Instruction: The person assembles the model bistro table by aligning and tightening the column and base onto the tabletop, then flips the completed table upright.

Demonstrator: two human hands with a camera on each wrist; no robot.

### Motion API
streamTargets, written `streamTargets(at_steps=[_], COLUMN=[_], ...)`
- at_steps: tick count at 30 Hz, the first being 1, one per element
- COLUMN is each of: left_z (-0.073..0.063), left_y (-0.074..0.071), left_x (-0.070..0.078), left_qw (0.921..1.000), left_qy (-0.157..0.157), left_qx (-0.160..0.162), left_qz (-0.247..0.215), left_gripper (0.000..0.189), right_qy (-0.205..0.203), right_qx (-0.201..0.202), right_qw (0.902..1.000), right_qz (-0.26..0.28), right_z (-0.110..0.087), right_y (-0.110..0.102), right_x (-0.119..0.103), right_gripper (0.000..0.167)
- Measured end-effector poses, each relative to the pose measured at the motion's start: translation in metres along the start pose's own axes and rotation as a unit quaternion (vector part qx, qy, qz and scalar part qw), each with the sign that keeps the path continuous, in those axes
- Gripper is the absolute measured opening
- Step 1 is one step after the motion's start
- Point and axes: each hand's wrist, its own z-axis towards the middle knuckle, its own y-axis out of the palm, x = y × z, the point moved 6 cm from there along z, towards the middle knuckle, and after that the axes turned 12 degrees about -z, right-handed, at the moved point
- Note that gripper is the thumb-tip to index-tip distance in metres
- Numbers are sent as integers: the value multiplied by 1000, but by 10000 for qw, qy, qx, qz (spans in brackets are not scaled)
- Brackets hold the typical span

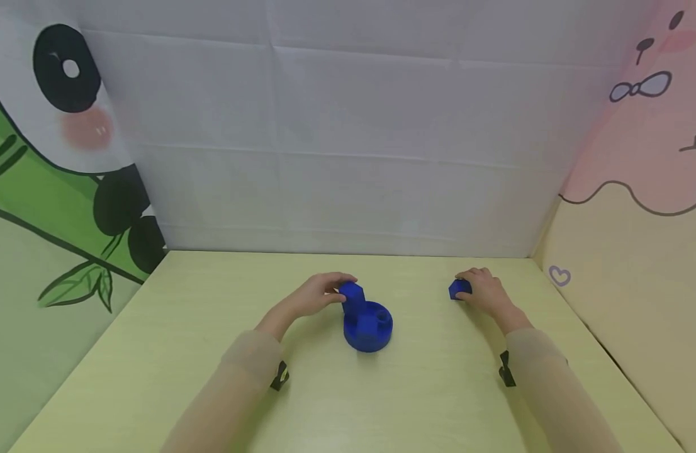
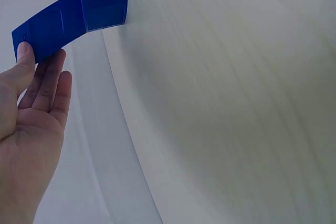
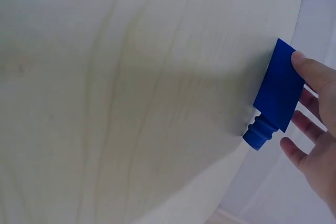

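My left hand (image 1: 316,294) pinches a blue angular block (image 1: 352,292) between thumb and fingertips, at the far left rim of a round blue base (image 1: 367,345). In the left wrist view the thumb lies on the outer face of this block (image 2: 50,30). Another blue block (image 1: 367,326) sits in the front part of the base, with a round socket (image 1: 383,316) to its right. Well to the right, my right hand (image 1: 485,292) holds a blue block (image 1: 460,289). The right wrist view shows its flat slanted body (image 3: 281,87) and a ribbed round peg (image 3: 259,131) sticking out of one end.
Everything is on a pale wood-grain table (image 1: 416,390). A white cloth wall (image 1: 353,189) rises behind it, and walls with cartoon drawings stand to the left and right. Each wrist carries a small dark strap mount (image 1: 280,376).
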Motion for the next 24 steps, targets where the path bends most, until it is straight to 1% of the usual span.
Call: streamTargets(at_steps=[5, 9, 13, 16, 20, 24], left_z=[12, 20, 23, 22, 14, 3], left_y=[2, 3, 4, 3, -2, -5], left_x=[-6, -10, -12, -10, -3, 5], left_qw=[9998, 9998, 9998, 9999, 9977, 9925], left_qy=[-150, -34, 47, 120, 74, -223], left_qx=[-132, -160, -73, 120, 579, 1120], left_qz=[-30, -114, -157, -16, 332, 445], left_gripper=[43, 45, 47, 46, 42, 41], right_qy=[-59, -88, -87, -74, -69, -17], right_qx=[35, 32, -23, -16, 108, 245], right_qw=[10000, 9999, 9999, 9999, 9999, 9995], right_qz=[-33, -68, -88, -132, -43, 212], right_z=[3, 5, 5, 4, 3, 5], right_y=[1, 3, 3, 1, -4, -13], right_x=[1, 1, 0, -1, -4, -7], right_gripper=[40, 39, 38, 38, 39, 40])
